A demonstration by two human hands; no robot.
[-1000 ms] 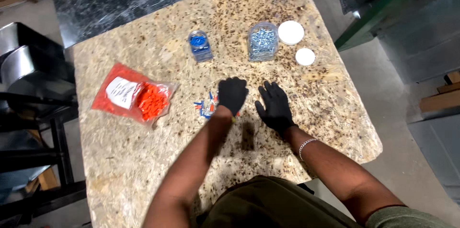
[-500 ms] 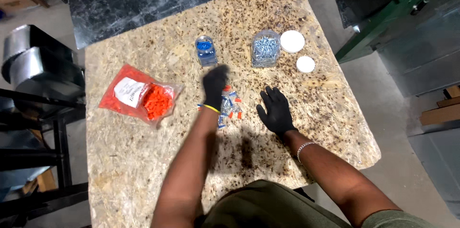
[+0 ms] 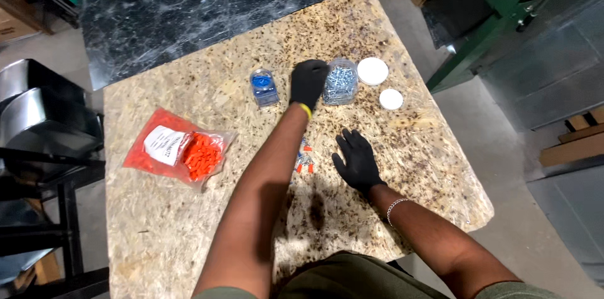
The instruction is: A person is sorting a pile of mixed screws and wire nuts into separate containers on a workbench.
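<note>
left hand [image 3: 308,82] in a black glove was reached way out, sitting just beside the clear screw jar [image 3: 340,81], on its left. couldn't tell if the fingers were curled or actually touching it. right hand [image 3: 357,159] lay flat and open on the granite slab [image 3: 189,223], holding nothing, well back from the jar. so the jar lay ahead and a bit right, left hand much nearer. little pile of orange bits [image 3: 305,159] sat just left of the right hand.

Speckled polished granite table [image 3: 189,223], clear plastic jar [image 3: 340,82] of shiny metal screws.
</note>
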